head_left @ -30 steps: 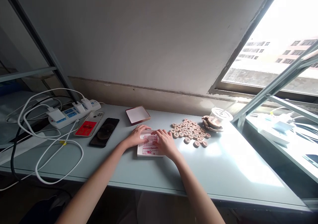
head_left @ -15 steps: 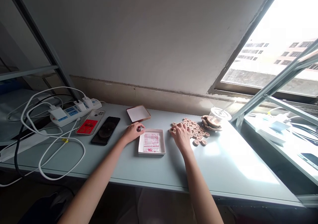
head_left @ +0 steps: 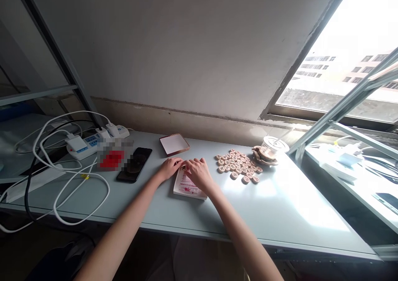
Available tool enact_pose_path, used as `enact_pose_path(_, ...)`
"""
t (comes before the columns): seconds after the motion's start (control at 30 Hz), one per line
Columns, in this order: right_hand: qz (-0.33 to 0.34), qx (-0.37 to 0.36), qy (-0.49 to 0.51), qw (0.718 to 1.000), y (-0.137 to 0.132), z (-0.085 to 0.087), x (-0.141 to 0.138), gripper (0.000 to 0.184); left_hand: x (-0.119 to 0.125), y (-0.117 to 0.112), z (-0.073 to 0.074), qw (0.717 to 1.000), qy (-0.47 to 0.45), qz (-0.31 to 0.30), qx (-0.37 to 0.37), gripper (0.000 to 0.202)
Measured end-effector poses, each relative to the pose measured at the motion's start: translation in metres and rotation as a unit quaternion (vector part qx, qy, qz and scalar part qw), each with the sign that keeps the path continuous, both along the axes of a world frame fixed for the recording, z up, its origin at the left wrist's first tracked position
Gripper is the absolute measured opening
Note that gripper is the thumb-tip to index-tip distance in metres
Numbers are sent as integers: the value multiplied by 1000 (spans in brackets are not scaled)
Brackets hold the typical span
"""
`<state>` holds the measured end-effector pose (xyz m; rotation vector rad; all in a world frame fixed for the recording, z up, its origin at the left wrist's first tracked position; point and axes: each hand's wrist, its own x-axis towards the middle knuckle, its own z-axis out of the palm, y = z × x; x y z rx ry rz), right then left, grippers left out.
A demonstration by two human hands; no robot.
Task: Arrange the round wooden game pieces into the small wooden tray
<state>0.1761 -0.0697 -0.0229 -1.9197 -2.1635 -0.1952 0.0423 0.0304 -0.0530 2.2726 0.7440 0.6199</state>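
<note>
On the desk in front of me sits a shallow white open box with a folded, red-printed sheet in it. My left hand grips the box's far left corner with curled fingers. Over the box, my right hand pinches a round wooden Chinese chess piece near that same corner, and it hides much of the interior. Several more chess pieces with carved characters lie face up in a loose cluster to the right.
Behind the box lies its upturned lid. A dark phone, a blurred red item, a power strip and looping white cables occupy the left. A lidded plastic cup stands beyond the pieces, near the window.
My right hand has moved left from the cluster to the box, bringing a chess piece with it. My left hand stays at the box corner, slightly farther right.
</note>
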Motion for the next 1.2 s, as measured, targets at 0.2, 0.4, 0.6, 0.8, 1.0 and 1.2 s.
enact_pose_path(0.2, -82, 56, 46, 994, -27, 12, 36, 17, -3, -1, 4, 999, 45, 2, -17, 27)
enact_pose_path(0.4, -153, 26, -37, 987, -64, -2, 96, 20, -5, -4, 7, 997, 59, 9, -44, 27)
enact_pose_path(0.6, -146, 18, 14, 989, -70, -14, 112, 20, -5, -6, 6, 997, 58, 8, -49, 25)
enact_pose_path(0.8, -74, 26, 161, 984, -52, 12, 78, 18, -3, -1, -4, 999, -21, 31, 25, 25)
enact_pose_path(1.0, 28, 11, 59, 998, -14, 9, 20, 9, -2, 1, -9, 999, -40, 5, 19, 22)
enact_pose_path(1.2, -3, 31, 65, 997, -12, 0, 18, 16, 4, -2, -15, 999, 4, 19, 46, 27)
